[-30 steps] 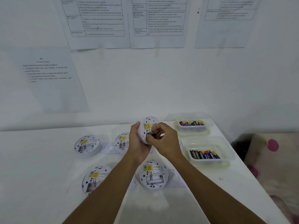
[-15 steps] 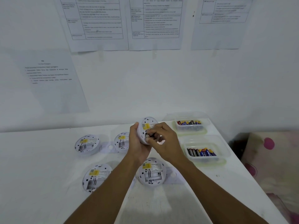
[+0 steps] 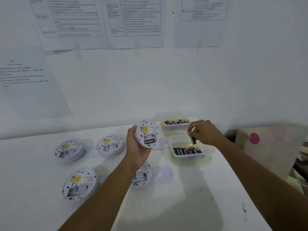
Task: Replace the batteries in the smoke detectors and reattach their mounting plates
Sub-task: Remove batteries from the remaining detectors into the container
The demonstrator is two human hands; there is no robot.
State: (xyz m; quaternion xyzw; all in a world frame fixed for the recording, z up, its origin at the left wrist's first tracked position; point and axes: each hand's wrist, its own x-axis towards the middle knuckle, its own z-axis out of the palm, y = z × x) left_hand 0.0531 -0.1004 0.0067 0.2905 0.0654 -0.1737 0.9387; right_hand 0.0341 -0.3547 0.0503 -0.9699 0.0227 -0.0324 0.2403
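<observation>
Left hand (image 3: 135,147): grips smoke detector (image 3: 147,130), raised over table (image 3: 183,205), one seated battery (image 3: 150,141) showing. Right hand (image 3: 205,132): gone from detector's bay to near tray (image 3: 188,157), pinching loose battery (image 3: 192,139). Second slot empty; swap judged half done, fetching or discarding unclear. Other detectors (image 3: 69,150) lie open.

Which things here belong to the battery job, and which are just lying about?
Job: detector in left hand; battery pinched by right hand; two battery tubs; four open detectors on the table; mounting plates.
Lying about: wall sheets; spotted cloth at right.
</observation>
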